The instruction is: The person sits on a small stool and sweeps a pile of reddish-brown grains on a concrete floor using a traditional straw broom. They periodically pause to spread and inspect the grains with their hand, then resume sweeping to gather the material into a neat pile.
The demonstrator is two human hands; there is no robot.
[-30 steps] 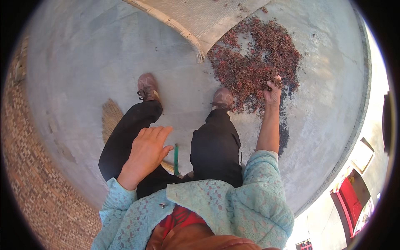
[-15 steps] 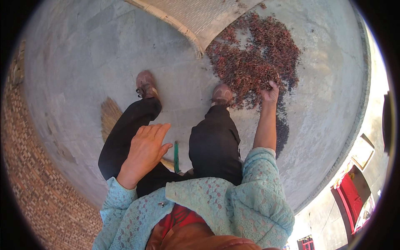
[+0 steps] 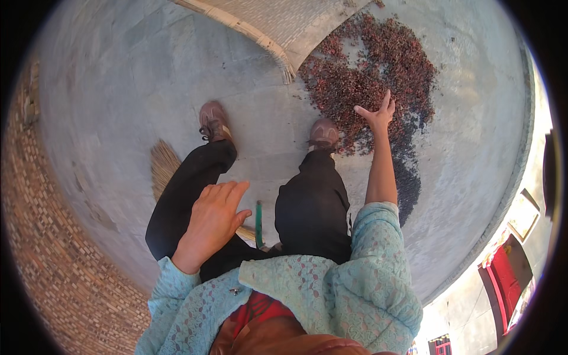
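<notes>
On the grey floor ahead and to the right lies a spread pile of small dried red husks [image 3: 405,62], which look like Sichuan peppercorns. A trail of small black seeds [image 3: 408,177] runs from its near edge back toward me. My right hand [image 3: 378,115] is over the near part of the pile, fingers and thumb spread, with nothing seen in it. Whether its fingertips touch the husks I cannot tell. My left hand [image 3: 214,219] is above my left thigh, fingers stretched out together and thumb apart, holding nothing.
A woven mat [image 3: 296,26] with a pale bound edge reaches in from the far side, its corner beside the pile. Left of my left leg shows a straw broom [image 3: 164,168]. A thin green bar [image 3: 258,225] is between my legs. My right shoe [image 3: 323,133] stands at the pile's edge.
My right hand was turned with husks gathered at its fingers; now it is spread and empty, a little to the left. The left hand has kept its pose.
</notes>
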